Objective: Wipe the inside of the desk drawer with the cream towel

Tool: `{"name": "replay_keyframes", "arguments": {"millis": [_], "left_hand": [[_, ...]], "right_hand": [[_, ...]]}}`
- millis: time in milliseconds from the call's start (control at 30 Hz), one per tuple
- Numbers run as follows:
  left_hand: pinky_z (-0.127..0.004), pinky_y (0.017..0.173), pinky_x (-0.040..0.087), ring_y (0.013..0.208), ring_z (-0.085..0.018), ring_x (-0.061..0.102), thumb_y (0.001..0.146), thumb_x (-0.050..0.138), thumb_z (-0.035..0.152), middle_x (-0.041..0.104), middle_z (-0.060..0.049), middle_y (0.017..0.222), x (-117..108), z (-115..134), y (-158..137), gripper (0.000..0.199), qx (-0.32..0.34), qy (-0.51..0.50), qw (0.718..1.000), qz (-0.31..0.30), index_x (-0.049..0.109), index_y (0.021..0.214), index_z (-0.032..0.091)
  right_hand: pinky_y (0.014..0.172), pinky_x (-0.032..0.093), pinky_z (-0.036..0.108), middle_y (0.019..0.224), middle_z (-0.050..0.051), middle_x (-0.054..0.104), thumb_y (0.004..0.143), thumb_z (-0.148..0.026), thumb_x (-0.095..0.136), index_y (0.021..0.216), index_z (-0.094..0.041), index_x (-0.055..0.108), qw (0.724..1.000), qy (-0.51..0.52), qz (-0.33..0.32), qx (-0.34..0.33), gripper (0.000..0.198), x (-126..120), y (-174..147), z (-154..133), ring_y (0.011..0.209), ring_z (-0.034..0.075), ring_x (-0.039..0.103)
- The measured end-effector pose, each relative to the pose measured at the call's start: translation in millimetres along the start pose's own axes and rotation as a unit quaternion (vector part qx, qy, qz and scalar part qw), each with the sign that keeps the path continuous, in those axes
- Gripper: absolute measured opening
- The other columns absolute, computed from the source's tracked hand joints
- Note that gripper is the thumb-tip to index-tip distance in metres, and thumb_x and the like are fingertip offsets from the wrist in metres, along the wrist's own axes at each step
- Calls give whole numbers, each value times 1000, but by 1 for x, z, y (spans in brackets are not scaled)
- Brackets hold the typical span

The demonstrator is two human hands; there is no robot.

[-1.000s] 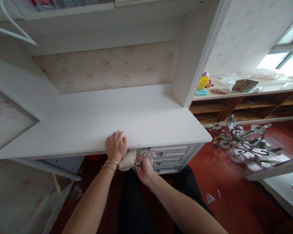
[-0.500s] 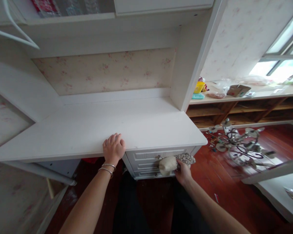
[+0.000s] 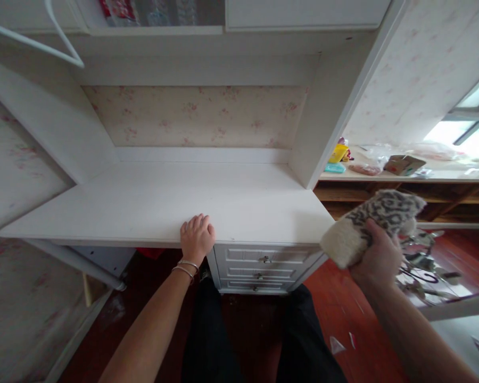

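Right hand [image 3: 377, 258] gripping cloth [image 3: 373, 223], left hand [image 3: 197, 236] flat on desk [image 3: 143, 207]; chandelier [image 3: 427, 263], perhaps, beyond.

white desk [image 3: 143, 207], left hand [image 3: 197, 238] on edge

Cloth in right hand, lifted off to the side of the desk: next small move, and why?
Probably bring the cloth back down onto the desk top. The right hand holds it bunched in the air past the desk's right corner, touching nothing, while the left hand braces on the front edge.
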State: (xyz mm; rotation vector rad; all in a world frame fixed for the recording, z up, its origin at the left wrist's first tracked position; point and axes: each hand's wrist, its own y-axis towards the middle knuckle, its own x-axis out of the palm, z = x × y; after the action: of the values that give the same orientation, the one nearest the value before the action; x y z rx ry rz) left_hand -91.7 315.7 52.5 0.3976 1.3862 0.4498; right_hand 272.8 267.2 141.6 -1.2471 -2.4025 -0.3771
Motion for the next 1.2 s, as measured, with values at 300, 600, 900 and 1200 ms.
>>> {"name": "replay_keyframes", "arguments": {"millis": [300, 600, 900, 1200], "left_hand": [[-48, 106, 30, 125, -27, 50, 92, 40, 27, 61, -9, 131, -3, 1, 0, 35, -12, 7, 1000, 5, 64, 118, 24], [-46, 101, 33, 111, -27, 55, 91, 44, 26, 66, -10, 110, -9, 1, 2, 25, 7, 21, 1000, 22, 66, 102, 21], [-42, 95, 35, 100, -26, 57, 89, 44, 22, 66, -8, 100, -6, 1, 3, 25, 21, 43, 998, 42, 67, 99, 21], [-42, 90, 37, 95, -27, 58, 89, 43, 23, 67, -10, 95, -4, 0, 4, 26, 38, 51, 997, 48, 68, 95, 20]], "right_hand": [[109, 4, 66, 136, 14, 53, 88, -37, 56, 114, -21, 64, 654, -453, -471, -380, 32, 155, -96, 98, 133, 34, 35], [113, -3, 63, 147, 5, 47, 92, -63, 45, 140, -28, 49, 539, -450, -607, -373, 59, 173, -113, 159, 140, 34, 29], [118, 9, 50, 147, 3, 48, 94, -60, 44, 138, -26, 50, 544, -398, -630, -386, 55, 184, -90, 155, 140, 24, 34], [111, 28, 45, 143, 11, 49, 97, -32, 38, 134, -20, 50, 659, -585, -399, -252, 40, 110, 43, 111, 129, 27, 45]]}}
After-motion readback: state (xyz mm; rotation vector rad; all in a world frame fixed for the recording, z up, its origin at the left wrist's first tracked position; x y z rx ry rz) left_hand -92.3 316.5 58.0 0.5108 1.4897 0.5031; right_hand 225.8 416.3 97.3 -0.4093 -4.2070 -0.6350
